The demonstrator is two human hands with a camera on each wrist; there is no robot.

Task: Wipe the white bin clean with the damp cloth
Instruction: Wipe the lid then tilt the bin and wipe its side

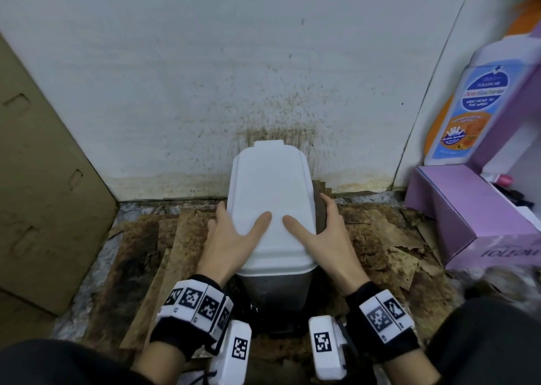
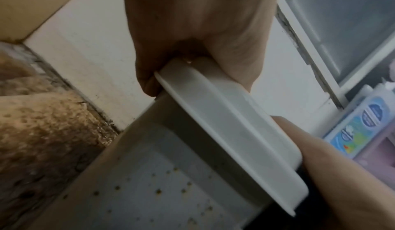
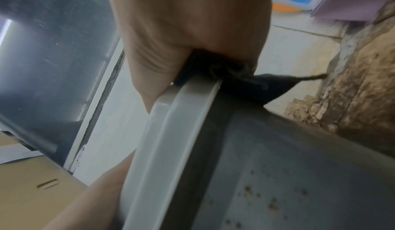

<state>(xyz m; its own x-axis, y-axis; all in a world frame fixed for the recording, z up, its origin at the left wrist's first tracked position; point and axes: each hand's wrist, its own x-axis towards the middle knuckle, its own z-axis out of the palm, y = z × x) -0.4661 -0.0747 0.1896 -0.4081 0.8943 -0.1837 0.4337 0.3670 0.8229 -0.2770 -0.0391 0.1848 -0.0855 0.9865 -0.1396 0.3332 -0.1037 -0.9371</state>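
From above, the white bin stands on stained cardboard against a spattered wall. The left hand and right hand clasp its lid from either side, thumbs on top; the right also traps a dark cloth against the side. I'd say wiping is only starting.

Along the left wrist, fingers hook under the lid rim; brown specks dot the bin's side, wanting a firm downward rub next.

Along the right wrist, the cloth bunches under the palm. A purple box and bottle sit close.
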